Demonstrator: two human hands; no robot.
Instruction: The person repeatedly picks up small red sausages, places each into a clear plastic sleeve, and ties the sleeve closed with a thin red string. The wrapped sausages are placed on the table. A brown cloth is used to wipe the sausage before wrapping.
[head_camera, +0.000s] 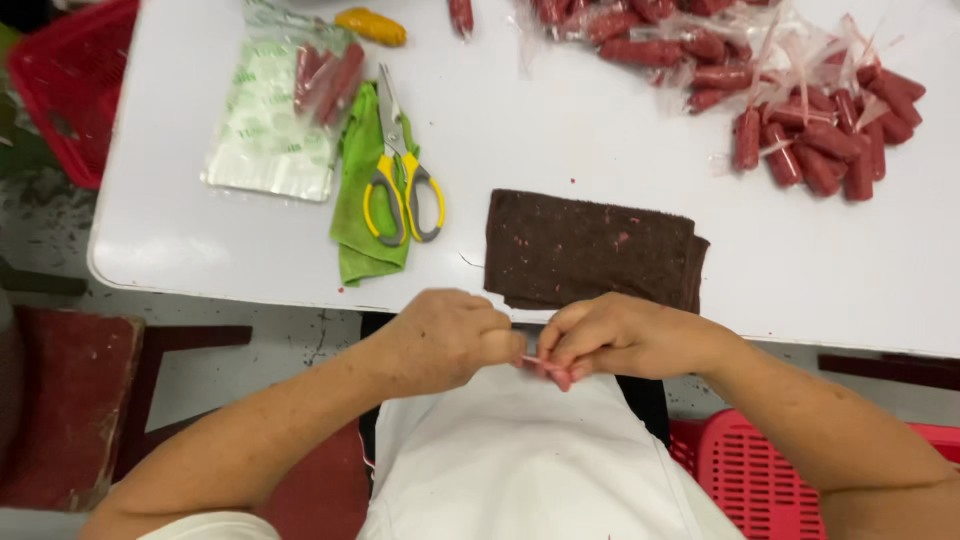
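pink strip half-hidden between hands

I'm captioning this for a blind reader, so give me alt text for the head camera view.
Seen from above, a person's left hand and right hand meet at the white table's near edge, pinching a small pink strip. On the table lie a brown cloth, yellow-handled scissors on a green cloth, and a heap of red sausages.

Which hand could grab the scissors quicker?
Probably the left hand. The scissors lie on the green cloth, up and to the left, on that hand's side. The right hand sits under the brown towel and would have to cross over. Both hands pinch a thin pink piece.
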